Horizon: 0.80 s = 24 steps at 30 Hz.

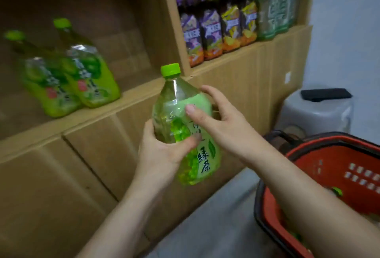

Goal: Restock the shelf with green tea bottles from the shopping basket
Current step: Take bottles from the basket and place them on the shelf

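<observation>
**Inspector:** Behind and above the hands stands the wooden shelf [144, 101], split by an upright board into two bays. Confirm contents.

**Assistant:** Up and to the left of the hands, two green tea bottles [70, 72] stand side by side on the shelf board, touching, green caps on. Up and to the right of the hands, a row of bottles with purple and yellow labels [218, 29] fills the other bay, with darker green bottles [273, 9] at its far end.

**Inspector:** To the right of the hands?

**Assistant:** A red shopping basket [308, 155] with a black rim, low and partly behind the right forearm. One green cap [337, 192] shows inside it. Beyond it, a pale stool [316, 114] carries a flat black object [324, 94].

**Inspector:** The held item?

**Assistant:** One green tea bottle [181, 126], upright with a slight tilt, cap on, in front of the shelf edge and clear of it.

**Inspector:** Hands?

**Assistant:** Left hand [162, 153] wraps the bottle's lower body, thumb across the label. Right hand [222, 122] has its fingers spread, thumb tip touching the bottle's upper shoulder, not closed round it.
</observation>
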Available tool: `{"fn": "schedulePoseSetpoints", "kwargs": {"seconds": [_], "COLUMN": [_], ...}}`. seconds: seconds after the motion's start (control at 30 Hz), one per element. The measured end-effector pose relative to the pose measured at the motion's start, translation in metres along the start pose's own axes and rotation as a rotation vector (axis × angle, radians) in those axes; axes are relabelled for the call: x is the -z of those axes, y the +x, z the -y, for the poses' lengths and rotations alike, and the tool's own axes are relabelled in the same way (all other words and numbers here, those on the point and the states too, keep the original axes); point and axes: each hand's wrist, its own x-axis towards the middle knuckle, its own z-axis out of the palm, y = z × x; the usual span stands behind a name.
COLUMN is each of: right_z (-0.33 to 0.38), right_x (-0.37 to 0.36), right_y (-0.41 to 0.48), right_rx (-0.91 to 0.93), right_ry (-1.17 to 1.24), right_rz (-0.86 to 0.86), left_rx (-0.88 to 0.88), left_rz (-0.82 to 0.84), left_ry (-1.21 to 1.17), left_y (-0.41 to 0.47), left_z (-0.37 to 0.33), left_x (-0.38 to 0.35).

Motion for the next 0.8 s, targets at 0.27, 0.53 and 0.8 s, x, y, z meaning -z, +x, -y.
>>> {"fn": "schedulePoseSetpoints", "kwargs": {"seconds": [0.27,0.53,0.8], "right_z": [0.075,0.093,0.075], "right_x": [-0.119,-0.124,-0.159], "right_y": [0.070,0.134,0.168], "right_rx": [0.096,0.175,0.144], "right_ry": [0.105,-0.019,-0.211], "right_rz": [-0.090,-0.183,-0.087], "left_rx": [-0.248,-0.376,-0.369], "left_rz": [0.078,-0.341,-0.441], "left_ry": [0.477,1.201,1.175], "left_y": [0.073,0.184,0.218], "left_z": [-0.046,-0.067,-0.039], "left_x": [0.131,0.196,0.213]}}
